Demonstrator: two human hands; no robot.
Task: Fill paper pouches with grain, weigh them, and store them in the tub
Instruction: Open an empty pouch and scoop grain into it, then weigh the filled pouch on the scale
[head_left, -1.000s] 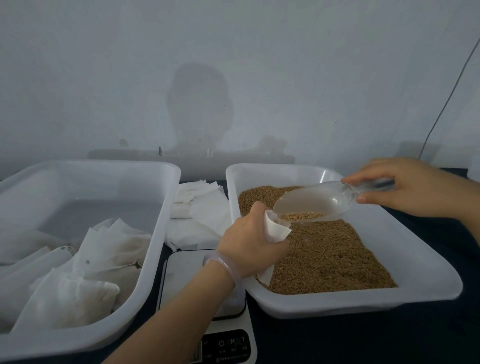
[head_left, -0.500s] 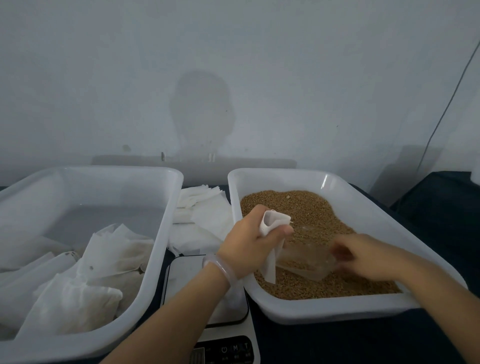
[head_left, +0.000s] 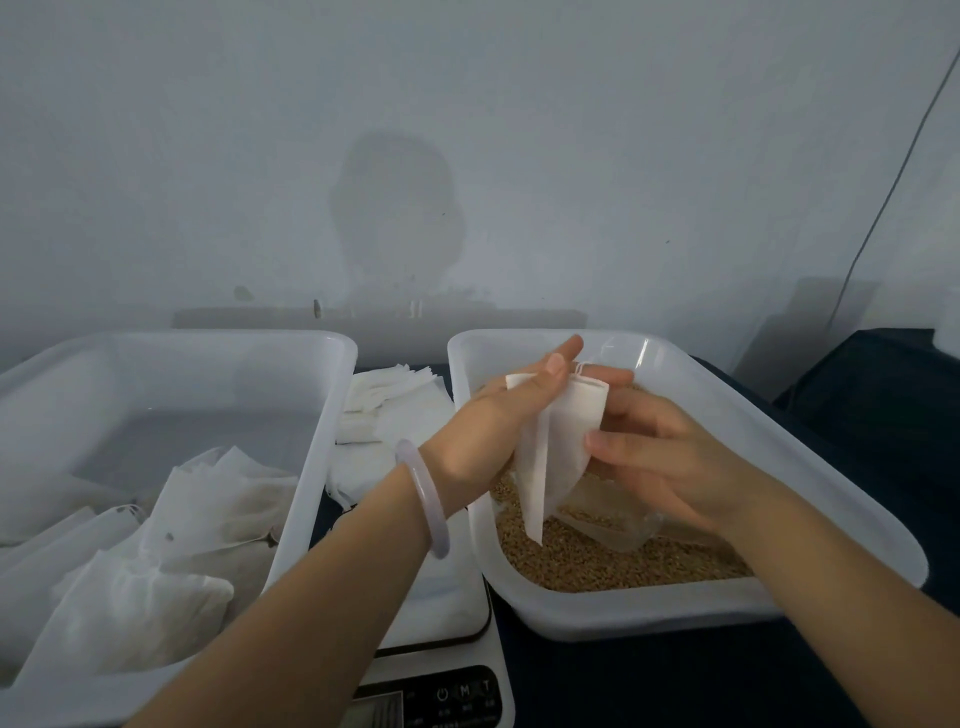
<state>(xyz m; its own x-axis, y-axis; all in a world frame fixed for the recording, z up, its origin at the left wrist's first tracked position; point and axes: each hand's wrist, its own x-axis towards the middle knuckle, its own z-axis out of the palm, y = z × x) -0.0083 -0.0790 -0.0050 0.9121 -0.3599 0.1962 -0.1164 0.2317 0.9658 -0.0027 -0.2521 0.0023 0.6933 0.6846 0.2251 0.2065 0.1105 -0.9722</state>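
A white paper pouch (head_left: 558, 441) hangs upright over the right tub, held between both hands. My left hand (head_left: 498, 426) pinches its upper left edge with the thumb laid across the top. My right hand (head_left: 670, 457) curls round its right side, one finger up at the drawstring mouth. Under the hands, brown grain (head_left: 597, 558) fills the grain tub (head_left: 727, 608). A clear plastic scoop (head_left: 618, 527) lies on the grain, touched by neither hand. The storage tub (head_left: 311, 467) at the left holds several filled white pouches (head_left: 182, 525).
A digital scale (head_left: 447, 618) stands between the two tubs, partly under my left forearm. A stack of empty pouches (head_left: 395, 405) lies behind it. A grey wall closes the back, and a dark cloth covers the table at the right.
My right hand tipped the scoop at the pouch, lowered it onto the grain and let go. It has risen to the pouch, which both hands now hold higher over the tub.
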